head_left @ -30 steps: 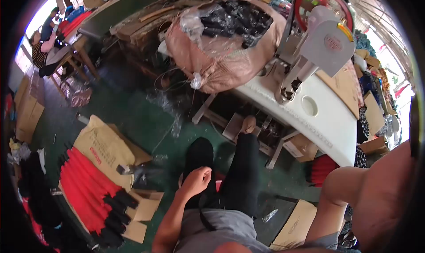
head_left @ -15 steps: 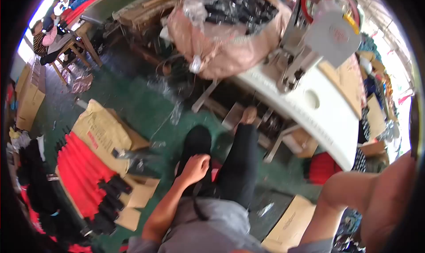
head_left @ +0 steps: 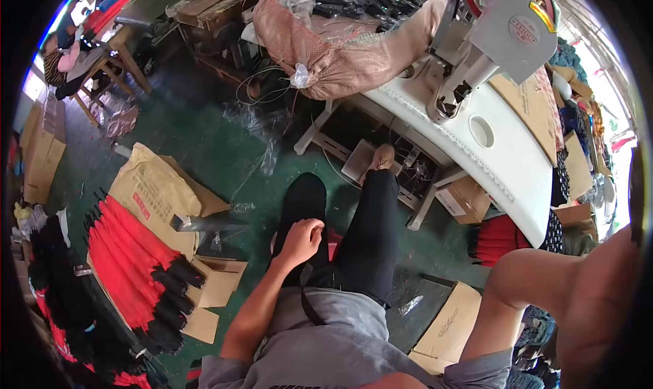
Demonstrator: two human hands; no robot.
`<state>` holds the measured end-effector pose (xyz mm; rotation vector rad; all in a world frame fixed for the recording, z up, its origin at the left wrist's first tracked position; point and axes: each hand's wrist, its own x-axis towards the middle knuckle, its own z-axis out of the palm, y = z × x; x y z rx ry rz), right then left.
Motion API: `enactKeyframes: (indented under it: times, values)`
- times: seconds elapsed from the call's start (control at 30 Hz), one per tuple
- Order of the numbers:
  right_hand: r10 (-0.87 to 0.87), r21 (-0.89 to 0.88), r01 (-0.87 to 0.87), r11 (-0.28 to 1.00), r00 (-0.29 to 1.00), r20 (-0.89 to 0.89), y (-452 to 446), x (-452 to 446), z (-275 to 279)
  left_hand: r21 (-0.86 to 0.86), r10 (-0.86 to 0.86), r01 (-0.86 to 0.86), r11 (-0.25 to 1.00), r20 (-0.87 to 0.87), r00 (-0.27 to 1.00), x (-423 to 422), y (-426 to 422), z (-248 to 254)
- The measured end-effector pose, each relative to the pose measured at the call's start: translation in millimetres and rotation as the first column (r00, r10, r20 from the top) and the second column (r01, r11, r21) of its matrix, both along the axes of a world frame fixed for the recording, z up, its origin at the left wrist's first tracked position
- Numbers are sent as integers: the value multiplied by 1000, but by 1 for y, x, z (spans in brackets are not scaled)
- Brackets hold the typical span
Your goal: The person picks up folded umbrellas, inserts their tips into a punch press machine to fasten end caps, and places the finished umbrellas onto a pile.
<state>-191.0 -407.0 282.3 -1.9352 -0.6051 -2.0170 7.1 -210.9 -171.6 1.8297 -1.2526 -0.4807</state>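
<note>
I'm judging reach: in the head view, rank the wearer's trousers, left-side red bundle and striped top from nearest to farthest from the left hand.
1. Trousers, beneath the left hand.
2. Red bundle, lower left.
3. Striped top, far upper left.

Machine table (head_left: 513,178): ahead of us and to the right, bearing the machine (head_left: 513,38).
Sack (head_left: 357,66): before us, left of the machine.
Carton (head_left: 464,200): under the table, right of our right foot (head_left: 383,157).
Umbrellas (head_left: 126,260): on our left, a seated person (head_left: 58,69) well beyond them.
Left hand (head_left: 297,242): at our left thigh (head_left: 303,198).
</note>
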Motion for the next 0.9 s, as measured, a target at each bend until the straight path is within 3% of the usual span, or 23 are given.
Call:
enactKeyframes:
  times: [0.23,0.33,0.43,0.5,0.6,0.67,0.73,0.77,0.83,0.9]
  values:
    - [-28,96,32,995,999,-44,7,9,-23,-16,-2,2,1000,28,1000,1,0,-6]
    - [15,280,34,960,985,-173,18,22,-55,-22,-2,2,1000,12,1000,4,2,-6]
    - [248,562,27,827,879,-407,34,36,-98,-6,7,-7,1000,-25,1000,2,3,-5]
    - [476,680,14,733,703,-529,47,36,-130,-13,-15,14,1000,-37,999,2,0,-1]
    - [782,743,-270,612,344,-519,82,40,-167,-3,-45,45,999,-66,997,2,5,0]
    - [943,849,-425,315,34,-332,115,41,-180,11,-71,71,997,-39,997,4,3,-8]
    - [957,809,-580,95,-171,-235,131,43,-177,10,-104,104,995,-17,994,6,-2,-9]
    - [958,803,-586,109,-155,-243,147,47,-177,35,-115,118,992,-79,990,7,-4,-8]
    - [934,755,-621,-213,-355,-28,179,54,-179,94,-125,147,985,-202,971,9,-3,-5]
    - [874,695,-627,-352,-487,4,201,60,-178,114,-156,181,977,-197,968,14,-6,-4]
